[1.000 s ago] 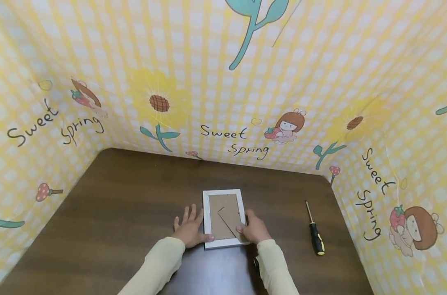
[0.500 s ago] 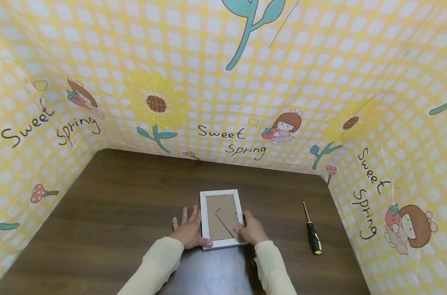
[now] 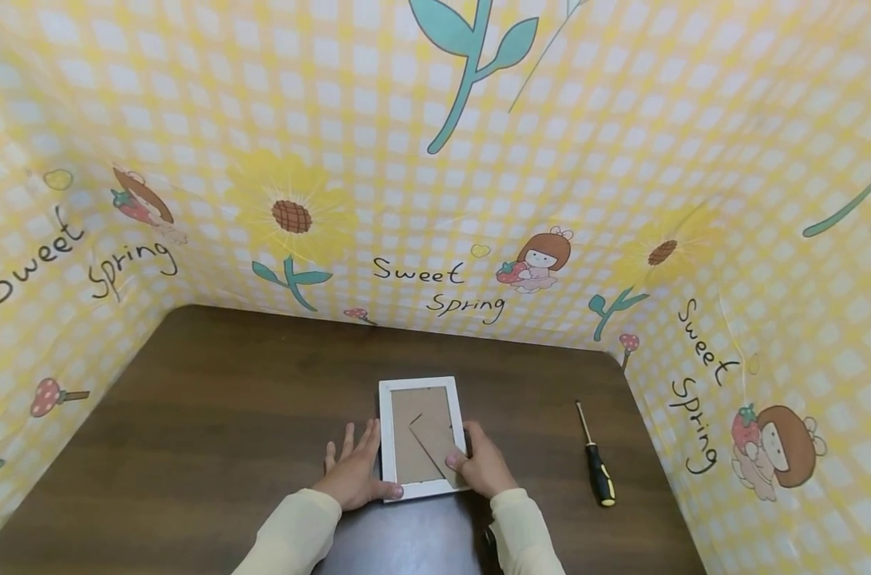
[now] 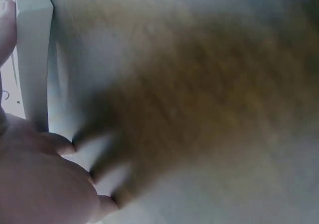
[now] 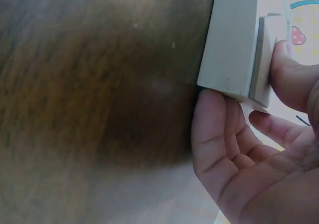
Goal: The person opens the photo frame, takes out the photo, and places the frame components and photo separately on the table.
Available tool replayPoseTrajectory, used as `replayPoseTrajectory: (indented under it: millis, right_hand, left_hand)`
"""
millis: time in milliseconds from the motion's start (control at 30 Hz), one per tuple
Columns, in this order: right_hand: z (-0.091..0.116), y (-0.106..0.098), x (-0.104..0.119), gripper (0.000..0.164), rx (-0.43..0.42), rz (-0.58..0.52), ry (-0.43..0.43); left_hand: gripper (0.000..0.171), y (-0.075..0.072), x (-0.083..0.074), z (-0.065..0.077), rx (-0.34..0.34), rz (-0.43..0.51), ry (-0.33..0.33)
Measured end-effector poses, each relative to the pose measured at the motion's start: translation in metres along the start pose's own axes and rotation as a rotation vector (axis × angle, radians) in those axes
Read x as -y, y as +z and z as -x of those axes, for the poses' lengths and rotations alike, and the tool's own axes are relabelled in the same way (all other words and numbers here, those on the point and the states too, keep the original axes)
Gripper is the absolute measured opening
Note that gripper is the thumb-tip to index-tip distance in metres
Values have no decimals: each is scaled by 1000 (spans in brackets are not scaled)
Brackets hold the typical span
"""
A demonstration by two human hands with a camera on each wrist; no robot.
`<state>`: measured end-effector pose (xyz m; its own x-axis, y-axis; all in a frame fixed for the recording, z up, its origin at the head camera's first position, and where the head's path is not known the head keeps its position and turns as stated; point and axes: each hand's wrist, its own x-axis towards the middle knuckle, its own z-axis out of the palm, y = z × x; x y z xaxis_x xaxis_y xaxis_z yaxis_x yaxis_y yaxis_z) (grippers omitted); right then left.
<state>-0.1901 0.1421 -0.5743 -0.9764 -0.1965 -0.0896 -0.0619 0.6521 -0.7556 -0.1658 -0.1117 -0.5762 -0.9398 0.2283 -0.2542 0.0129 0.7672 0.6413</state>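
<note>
A white picture frame (image 3: 387, 439) lies on the dark wooden table with its brown backing board (image 3: 406, 455) facing up. On the board sits a flat stand flap, its edge a slanting dark line. My left hand (image 3: 350, 477) is beside the frame's left side, fingers spread and straight toward the table, thumb lying on the lower left corner. With my right hand (image 3: 484, 463) I grip the lower right side: thumb on top by the flap, fingers curled against the outer edge. In the right wrist view the fingertips are partly hidden by the frame (image 5: 227, 45).
A screwdriver (image 3: 599, 471) with a black and yellow handle lies to the right of my right hand. Yellow checked cloth walls (image 3: 320, 263) printed with flowers enclose the back and both sides of the table (image 3: 248, 383).
The head view has shifted slightly, so the whole scene sits a little lower and further left. Both hands and the picture frame keep the same places relative to each other.
</note>
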Motion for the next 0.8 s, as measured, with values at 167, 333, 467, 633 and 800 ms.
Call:
replayPoseTrajectory:
  millis: [167,333,467,633,800]
  right_hand:
    - [4,6,-3,52,3,-53,12]
    - [4,9,-8,55,-3,-105,15]
    - [3,10,-10,55,-1,-130,0]
    - [0,10,-8,51,7,-151,-10]
    - [-4,5,-5,40,20,-138,1]
  left_hand:
    - [125,4,3,6,-33,54,13]
    - [123,8,4,5,-78,87,22]
    - [120,10,3,4,-114,117,46]
    - [115,10,3,2,-162,127,78]
    - [113,10,-1,0,-193,104,70]
